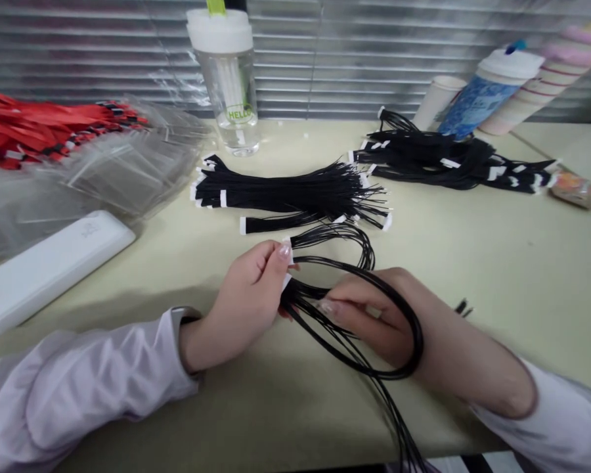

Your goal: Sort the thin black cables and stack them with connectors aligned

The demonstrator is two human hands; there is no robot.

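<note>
My left hand (243, 295) pinches a bundle of thin black cords (420, 338) near its white-taped end (286, 251). My right hand (369, 322) grips the same bundle further along, and the cords curve around it in a loop, with loose lengths trailing toward the bottom of the view. Just beyond my hands, a larger bundle of black cords with white-taped ends (285, 194) lies on the pale green tabletop (473, 263). Another black bundle (423, 154) lies further right.
A clear lidded bottle (226, 85) stands at the back. Red lanyards (44, 125) and clear plastic sleeves (118, 164) lie at the left, with a white oblong device (49, 269) in front. A paper cup (438, 98) and blue tumbler (482, 98) stand back right.
</note>
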